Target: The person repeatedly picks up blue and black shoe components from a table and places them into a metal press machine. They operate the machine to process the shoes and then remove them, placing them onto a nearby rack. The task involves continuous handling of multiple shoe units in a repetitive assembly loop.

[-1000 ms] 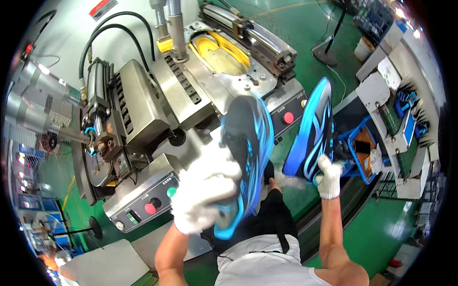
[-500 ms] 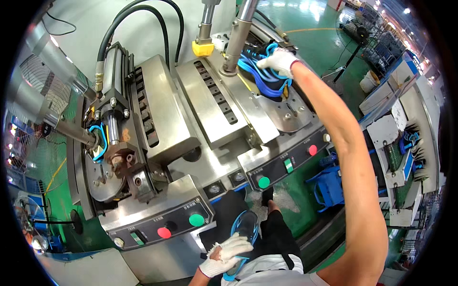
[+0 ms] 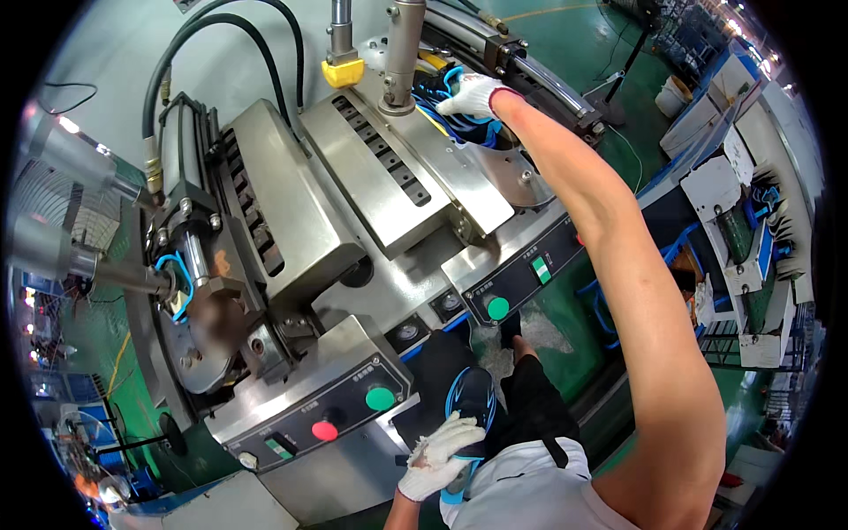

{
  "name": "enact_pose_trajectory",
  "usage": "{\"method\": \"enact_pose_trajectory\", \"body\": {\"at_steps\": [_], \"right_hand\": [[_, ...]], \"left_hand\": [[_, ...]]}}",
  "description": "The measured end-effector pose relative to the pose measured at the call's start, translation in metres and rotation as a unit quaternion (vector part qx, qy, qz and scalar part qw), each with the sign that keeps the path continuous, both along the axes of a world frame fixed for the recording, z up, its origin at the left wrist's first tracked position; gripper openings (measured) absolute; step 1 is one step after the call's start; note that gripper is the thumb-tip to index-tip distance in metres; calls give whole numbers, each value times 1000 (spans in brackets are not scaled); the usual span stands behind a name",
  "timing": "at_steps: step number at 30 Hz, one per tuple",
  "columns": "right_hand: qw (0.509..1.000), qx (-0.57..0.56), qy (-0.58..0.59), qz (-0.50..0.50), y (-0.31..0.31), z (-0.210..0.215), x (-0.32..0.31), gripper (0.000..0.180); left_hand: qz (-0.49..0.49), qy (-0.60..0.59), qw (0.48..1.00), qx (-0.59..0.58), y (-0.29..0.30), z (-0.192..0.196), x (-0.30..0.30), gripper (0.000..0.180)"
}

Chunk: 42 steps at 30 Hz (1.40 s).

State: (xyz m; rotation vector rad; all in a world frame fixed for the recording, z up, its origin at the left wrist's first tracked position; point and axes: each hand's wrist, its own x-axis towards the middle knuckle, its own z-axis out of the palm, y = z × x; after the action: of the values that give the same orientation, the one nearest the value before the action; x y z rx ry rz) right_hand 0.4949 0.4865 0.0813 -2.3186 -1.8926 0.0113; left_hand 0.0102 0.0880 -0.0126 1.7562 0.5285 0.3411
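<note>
On my lap lies a black shoe with light blue edging [image 3: 481, 389]. My left hand [image 3: 446, 450], in a white knit glove, is closed round its lower part. My right arm stretches out to the far right station of a metal press machine [image 3: 402, 221]. There my right hand [image 3: 474, 97], also gloved, grips a blue and black shoe [image 3: 455, 128] beside an upright metal post [image 3: 400, 62]. Part of that shoe is hidden behind the hand and the post. In the machine's left station, a blue-edged piece [image 3: 184, 287] shows behind the metal cylinder parts.
A yellow block [image 3: 343, 73] hangs on a rod over the machine. Green buttons [image 3: 498, 307] and a red button [image 3: 325, 430] sit on its sloping front panels. Black hoses [image 3: 221, 22] arch above. At the right stand a rack [image 3: 751, 265] and a blue stool [image 3: 689, 256].
The view has shifted. My right hand has lowered the shoe further into the right station, closer to the post. My left hand keeps hold of the shoe on my lap.
</note>
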Motion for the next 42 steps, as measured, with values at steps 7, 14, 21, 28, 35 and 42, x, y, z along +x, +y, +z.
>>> {"method": "enact_pose_trajectory", "body": {"at_steps": [7, 14, 21, 28, 35, 42], "right_hand": [[916, 260, 263, 155, -249, 15, -149, 74], [976, 100, 52, 184, -316, -98, -205, 90], [922, 114, 364, 72, -454, -42, -192, 102], [879, 67, 466, -76, -658, -29, -203, 130], [777, 458, 351, -251, -690, -29, -156, 108], [540, 643, 284, -463, -741, 12, 39, 61]], "left_hand": [[63, -35, 997, 30, -23, 4, 0, 36], [51, 46, 996, 52, -25, 10, 12, 44], [134, 39, 989, 57, -42, 11, 43, 37], [90, -123, 974, 166, -65, 86, 159, 36], [-199, -300, 884, 299, -156, 188, 332, 47], [-275, -384, 833, 287, -187, 160, 360, 63]]}}
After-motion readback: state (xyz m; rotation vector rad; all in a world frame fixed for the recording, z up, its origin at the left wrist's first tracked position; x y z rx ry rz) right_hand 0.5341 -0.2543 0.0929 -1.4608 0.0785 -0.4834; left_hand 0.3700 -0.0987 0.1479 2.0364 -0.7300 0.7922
